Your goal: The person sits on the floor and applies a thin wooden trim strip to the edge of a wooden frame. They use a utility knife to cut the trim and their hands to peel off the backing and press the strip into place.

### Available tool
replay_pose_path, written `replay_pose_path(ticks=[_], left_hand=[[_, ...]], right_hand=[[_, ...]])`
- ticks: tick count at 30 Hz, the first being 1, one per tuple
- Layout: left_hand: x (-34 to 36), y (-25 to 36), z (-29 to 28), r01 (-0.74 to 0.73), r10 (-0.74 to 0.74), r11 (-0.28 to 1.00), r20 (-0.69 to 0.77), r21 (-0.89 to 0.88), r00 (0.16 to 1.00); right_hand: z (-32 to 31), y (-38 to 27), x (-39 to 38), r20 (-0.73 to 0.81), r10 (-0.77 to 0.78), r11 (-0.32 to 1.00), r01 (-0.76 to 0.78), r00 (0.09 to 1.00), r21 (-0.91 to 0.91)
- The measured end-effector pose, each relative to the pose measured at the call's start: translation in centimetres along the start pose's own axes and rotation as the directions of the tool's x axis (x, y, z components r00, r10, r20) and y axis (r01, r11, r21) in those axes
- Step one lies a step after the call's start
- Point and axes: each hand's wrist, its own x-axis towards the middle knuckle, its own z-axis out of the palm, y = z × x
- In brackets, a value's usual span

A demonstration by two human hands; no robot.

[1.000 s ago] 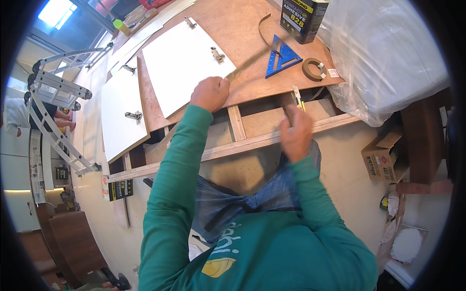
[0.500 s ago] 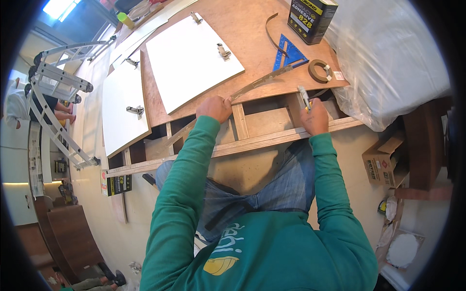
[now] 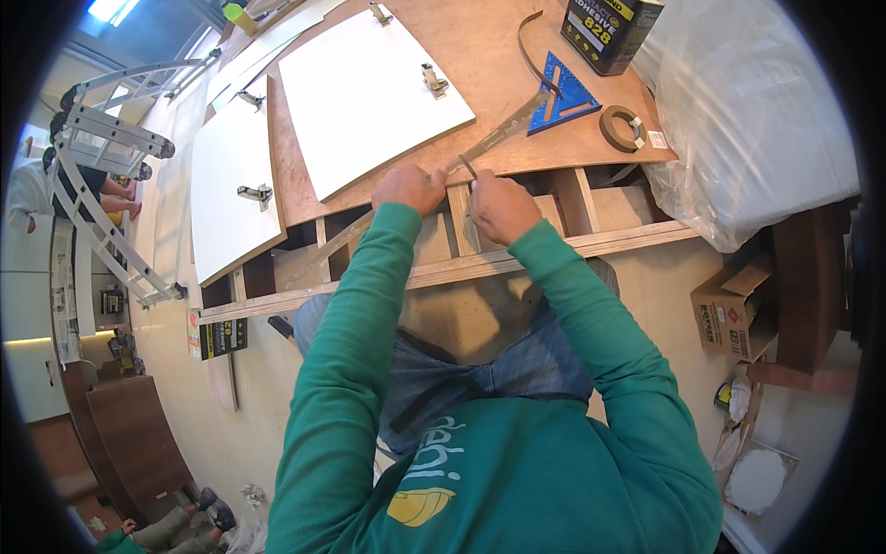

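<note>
My left hand (image 3: 411, 190) is closed on a long, thin brown strip (image 3: 508, 130) lying diagonally across the front of the plywood sheet (image 3: 480, 55). My right hand (image 3: 503, 209) grips a utility knife (image 3: 468, 166), its blade end at the strip just right of my left fingers. Two white boards with metal hinges (image 3: 357, 100) (image 3: 231, 185) lie to the left. A blue triangular square (image 3: 577, 102) and a brown coiled roll (image 3: 607, 127) lie to the right of the strip.
A black adhesive tin (image 3: 604, 37) and a plastic-wrapped bulky object (image 3: 743, 120) are at right. An open timber frame (image 3: 628, 238) runs along the front. A folded aluminium ladder (image 3: 120, 138) stands left, with people (image 3: 41, 194) (image 3: 171, 531) beyond. A cardboard box (image 3: 729, 314) sits lower right.
My right hand has swung leftward with the knife from the front right of the frame to the strip beside my left hand. My left hand stays on the strip.
</note>
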Motion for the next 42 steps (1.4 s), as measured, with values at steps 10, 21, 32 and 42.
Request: replay_pose_path(ticks=[10, 21, 32, 42], left_hand=[[0.1, 0.5, -0.8, 0.072, -0.072, 0.997, 0.032, -0.013, 0.997], [0.5, 0.8, -0.7, 0.097, -0.097, 0.995, 0.045, -0.001, 0.994], [0.6, 0.3, 0.0, 0.097, -0.096, 0.995, 0.029, -0.021, 0.995], [1.0, 0.3, 0.3, 0.09, -0.09, 0.996, 0.034, -0.006, 0.995]], right_hand=[[0.5, -2.2, 1.7, 0.138, 0.067, 0.99, -0.049, 0.988, -0.13], [0.7, -2.0, 2.6, 0.15, 0.083, 0.99, -0.064, 0.985, -0.126], [1.4, -2.5, 2.7, 0.142, 0.141, 0.983, -0.121, 0.98, -0.136], [1.2, -2.3, 3.1, 0.189, 0.13, 0.984, -0.103, 0.973, -0.147]])
